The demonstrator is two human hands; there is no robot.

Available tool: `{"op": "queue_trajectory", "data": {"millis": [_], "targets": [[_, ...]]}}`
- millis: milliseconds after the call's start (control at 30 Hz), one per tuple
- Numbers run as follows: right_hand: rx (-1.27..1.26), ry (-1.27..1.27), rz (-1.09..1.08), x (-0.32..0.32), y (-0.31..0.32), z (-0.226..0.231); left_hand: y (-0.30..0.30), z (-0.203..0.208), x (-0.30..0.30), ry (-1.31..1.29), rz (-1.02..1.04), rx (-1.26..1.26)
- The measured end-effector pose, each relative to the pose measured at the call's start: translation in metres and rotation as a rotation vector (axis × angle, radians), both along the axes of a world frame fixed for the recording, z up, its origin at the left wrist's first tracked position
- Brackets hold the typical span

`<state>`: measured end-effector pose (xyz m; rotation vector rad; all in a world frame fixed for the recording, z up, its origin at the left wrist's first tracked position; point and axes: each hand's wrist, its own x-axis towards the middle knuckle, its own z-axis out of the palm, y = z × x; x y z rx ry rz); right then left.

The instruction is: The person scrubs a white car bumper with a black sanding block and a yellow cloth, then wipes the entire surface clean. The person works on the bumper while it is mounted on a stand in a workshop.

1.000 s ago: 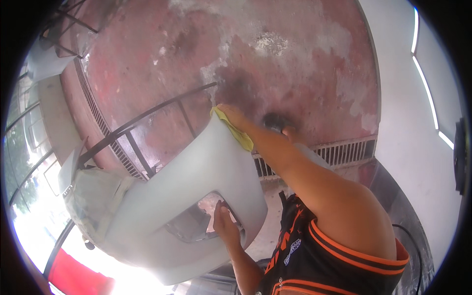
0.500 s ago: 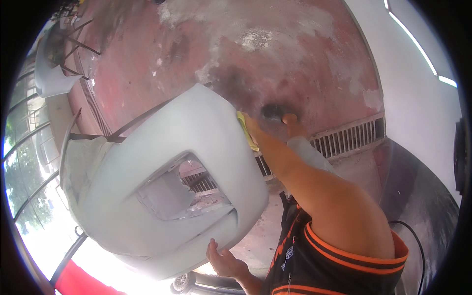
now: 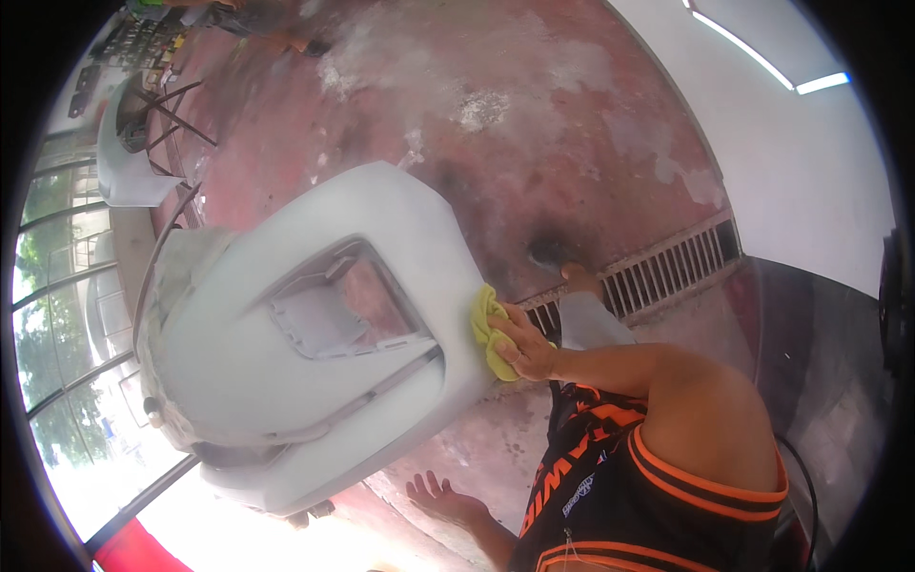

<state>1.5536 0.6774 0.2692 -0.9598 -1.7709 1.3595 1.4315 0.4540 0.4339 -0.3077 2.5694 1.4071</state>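
Note:
A large car bumper [image 3: 381, 205], pale grey with a rectangular opening, stands tilted across the middle of the view. My right hand [image 3: 522, 345] presses a yellow-green cloth [image 3: 488, 324] against the bumper's right edge, with its fingers bent round the folds. Below the bumper's lower edge, my left hand [image 3: 448, 498] is held apart from it, fingers spread and nothing in the palm. A crumpled pale covering [image 3: 181, 267] hangs along the bumper's far left side.
A floor drain grate [image 3: 667, 272] runs past my foot [image 3: 577, 276]. At upper left another pale panel [image 3: 138, 181] rests on a dark stand [image 3: 176, 110]. A person's leg [image 3: 276, 38] shows at the top. A white wall [image 3: 762, 162] rises at right.
My right hand and the cloth have moved down along the bumper's right edge. My left hand has dropped away from the bumper, its fingers spreading. The view has shifted, and a person appears at the top.

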Motion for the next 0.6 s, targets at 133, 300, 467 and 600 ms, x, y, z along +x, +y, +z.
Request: {"op": "queue_trajectory", "data": {"millis": [133, 300, 467, 600], "targets": [[0.230, 0.015, 0.053, -0.063, 0.055, 0.021, 0.000, -0.033, -0.010, -0.352, 0.117, 0.285], [0.085, 0.015, -0.082, -0.184, 0.232, 0.036, 0.030, -0.033, 0.006, -0.461, 0.156, 0.293], [-0.414, -0.054, -0.034, -0.226, 0.330, -0.056, 0.057, -0.028, -0.008, -0.460, 0.168, 0.369], [-0.565, -0.133, -0.105, -0.190, 0.271, -0.106, 0.058, -0.032, -0.009, -0.447, 0.150, 0.332]]}}
